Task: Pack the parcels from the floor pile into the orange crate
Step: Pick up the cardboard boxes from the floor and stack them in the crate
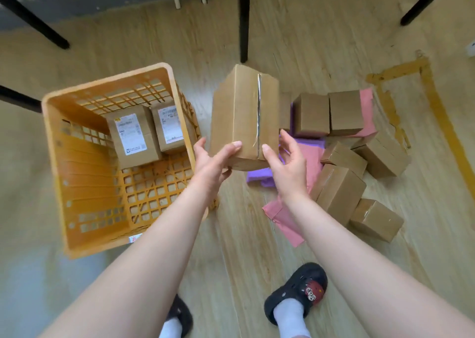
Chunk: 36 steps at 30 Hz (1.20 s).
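One tall brown carton (244, 116) (tape-seamed).

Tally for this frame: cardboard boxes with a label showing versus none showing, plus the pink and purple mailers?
Boxes with label showing: 2, in the orange crate
Boxes without label showing: 7 (1 held box, 6 on floor)
Pink and purple mailers: overlapping, cannot count
Total boxes: 9
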Each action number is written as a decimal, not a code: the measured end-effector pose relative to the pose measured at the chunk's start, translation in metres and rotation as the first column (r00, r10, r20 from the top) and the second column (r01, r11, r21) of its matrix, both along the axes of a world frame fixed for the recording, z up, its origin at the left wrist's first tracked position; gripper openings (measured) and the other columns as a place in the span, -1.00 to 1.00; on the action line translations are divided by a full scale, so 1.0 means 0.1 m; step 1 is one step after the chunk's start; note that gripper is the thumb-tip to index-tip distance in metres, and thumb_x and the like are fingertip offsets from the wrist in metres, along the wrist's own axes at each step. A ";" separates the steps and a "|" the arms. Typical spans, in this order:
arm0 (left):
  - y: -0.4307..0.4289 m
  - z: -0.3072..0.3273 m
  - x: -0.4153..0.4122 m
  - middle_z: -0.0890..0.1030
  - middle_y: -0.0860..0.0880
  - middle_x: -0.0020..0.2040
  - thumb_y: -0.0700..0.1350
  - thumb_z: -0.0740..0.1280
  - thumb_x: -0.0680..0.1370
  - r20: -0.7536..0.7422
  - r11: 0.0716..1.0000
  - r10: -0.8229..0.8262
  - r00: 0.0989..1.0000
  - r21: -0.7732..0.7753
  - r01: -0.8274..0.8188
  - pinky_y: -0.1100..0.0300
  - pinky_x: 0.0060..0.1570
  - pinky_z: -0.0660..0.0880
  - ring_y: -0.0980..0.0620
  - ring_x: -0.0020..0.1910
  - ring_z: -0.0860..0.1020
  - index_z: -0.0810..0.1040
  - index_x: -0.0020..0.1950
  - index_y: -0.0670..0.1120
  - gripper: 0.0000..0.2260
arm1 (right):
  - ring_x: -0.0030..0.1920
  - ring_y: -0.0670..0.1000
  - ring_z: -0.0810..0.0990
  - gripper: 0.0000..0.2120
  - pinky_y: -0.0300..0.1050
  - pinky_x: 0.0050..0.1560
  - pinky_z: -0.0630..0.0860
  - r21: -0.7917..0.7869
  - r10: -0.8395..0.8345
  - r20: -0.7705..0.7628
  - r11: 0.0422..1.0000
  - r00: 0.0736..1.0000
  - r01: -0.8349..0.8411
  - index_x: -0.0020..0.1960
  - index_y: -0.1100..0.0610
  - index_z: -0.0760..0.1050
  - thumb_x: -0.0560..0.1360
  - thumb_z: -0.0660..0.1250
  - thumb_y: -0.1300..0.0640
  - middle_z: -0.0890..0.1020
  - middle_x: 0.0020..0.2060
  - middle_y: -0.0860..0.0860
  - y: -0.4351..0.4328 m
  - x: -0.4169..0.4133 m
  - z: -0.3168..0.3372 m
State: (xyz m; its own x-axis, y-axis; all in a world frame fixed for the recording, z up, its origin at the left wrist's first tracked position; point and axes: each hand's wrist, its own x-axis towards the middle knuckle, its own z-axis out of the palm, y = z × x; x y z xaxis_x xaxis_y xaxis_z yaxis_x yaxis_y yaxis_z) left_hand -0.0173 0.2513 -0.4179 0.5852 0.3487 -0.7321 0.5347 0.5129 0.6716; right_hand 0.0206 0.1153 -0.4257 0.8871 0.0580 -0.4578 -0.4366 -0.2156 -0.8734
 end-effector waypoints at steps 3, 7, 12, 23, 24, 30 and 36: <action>0.38 0.13 -0.28 0.50 -0.19 0.28 0.11 0.48 0.10 0.053 0.984 0.039 0.998 -0.174 -0.030 -0.06 0.12 0.49 -0.06 0.06 0.56 0.24 0.44 -0.09 -0.04 | 0.37 -0.04 0.39 -0.13 -0.04 0.40 0.30 0.141 0.101 -0.246 0.988 0.964 -0.067 0.49 -0.05 0.20 0.27 0.49 -0.16 0.41 0.38 0.00 0.34 -0.09 0.17; 0.93 0.23 -0.67 0.61 -0.11 0.04 0.15 0.39 0.21 0.104 0.964 0.035 0.994 -0.265 -0.007 -0.13 0.25 0.39 -0.14 0.04 0.53 0.53 0.15 0.01 -0.46 | -0.11 -0.12 0.61 -0.24 -0.17 0.00 0.41 0.372 0.264 -0.361 0.920 0.894 -0.122 0.46 -0.17 0.17 0.29 0.32 -0.08 0.60 0.04 -0.17 0.82 -0.30 0.31; 1.60 0.31 -1.11 0.56 -0.05 -0.04 0.17 0.36 0.20 0.045 0.947 0.014 0.999 -0.321 0.001 0.03 0.03 0.36 -0.10 -0.01 0.41 0.52 0.11 0.02 -0.48 | -0.02 0.01 0.63 -0.18 -0.11 0.00 0.54 0.409 0.330 -0.358 0.896 0.874 -0.171 0.46 -0.12 0.19 0.25 0.42 0.01 0.62 0.11 0.00 1.43 -0.65 0.34; 2.46 0.27 -1.54 0.31 -0.02 0.38 0.19 0.49 0.34 -0.274 0.905 -0.200 0.941 0.315 0.284 0.03 0.36 0.36 0.02 0.33 0.37 0.22 0.49 -0.01 -0.18 | 0.23 -0.08 0.34 0.11 -0.19 0.31 0.26 -0.087 0.355 -0.254 0.918 0.900 -0.387 0.47 -0.23 0.07 0.07 0.61 -0.21 0.31 0.25 0.01 2.40 -1.22 0.25; 2.47 0.25 -1.56 0.25 -0.04 0.43 0.20 0.49 0.33 -0.289 0.901 -0.208 0.934 0.314 0.298 0.00 0.39 0.32 0.00 0.39 0.31 0.16 0.52 -0.02 -0.13 | 0.19 -0.09 0.29 0.09 -0.24 0.24 0.22 -0.120 0.377 -0.258 0.901 0.890 -0.417 0.50 -0.20 0.03 0.12 0.56 -0.14 0.27 0.21 0.01 2.45 -1.26 0.25; 2.40 -0.05 -1.67 0.16 -0.09 0.52 0.16 0.55 0.27 -0.376 0.923 -0.170 0.911 0.262 0.280 -0.01 0.44 0.24 -0.05 0.49 0.21 0.02 0.54 -0.09 0.03 | 0.29 0.08 0.26 0.08 -0.02 0.34 0.24 -0.290 0.466 -0.229 0.805 0.854 -0.517 0.50 -0.18 -0.12 0.21 0.51 -0.07 0.23 0.18 0.06 2.53 -1.54 0.04; 2.30 -0.47 -1.85 0.37 -0.05 0.44 0.22 0.56 0.15 -0.453 0.968 -0.134 0.881 0.130 0.214 -0.05 0.34 0.39 -0.06 0.36 0.41 0.17 0.51 -0.04 0.04 | 0.41 0.08 0.22 0.24 0.00 0.44 0.24 -0.303 0.557 -0.308 0.712 0.772 -0.634 0.53 -0.10 -0.23 0.17 0.58 -0.17 0.12 0.33 0.05 2.35 -1.56 -0.26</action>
